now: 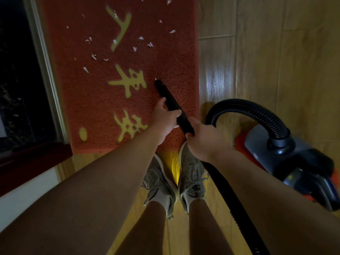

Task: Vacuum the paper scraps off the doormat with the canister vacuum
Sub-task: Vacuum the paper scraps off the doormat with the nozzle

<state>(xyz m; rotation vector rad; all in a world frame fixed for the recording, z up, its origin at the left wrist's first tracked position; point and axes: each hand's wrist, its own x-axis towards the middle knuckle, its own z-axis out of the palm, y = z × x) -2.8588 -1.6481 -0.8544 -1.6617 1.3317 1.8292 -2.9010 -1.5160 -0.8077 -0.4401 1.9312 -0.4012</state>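
A red doormat (95,100) with yellow characters lies ahead of me on the floor. Several white paper scraps (135,48) are scattered over its far half. A black vacuum nozzle (169,100) rests with its tip on the mat, right next to one small scrap (156,78). My left hand (165,118) grips the nozzle from the left side. My right hand (204,140) holds it lower down, where the black ribbed hose (246,107) begins. The hose loops right to the grey and orange canister vacuum (290,159) on the floor.
Wooden floor (266,52) lies to the right of the mat. A dark doorway with a pale metal frame (46,70) borders the mat's left side. My two feet in grey sneakers (176,181) stand at the mat's near edge. The hose trails past my right leg.
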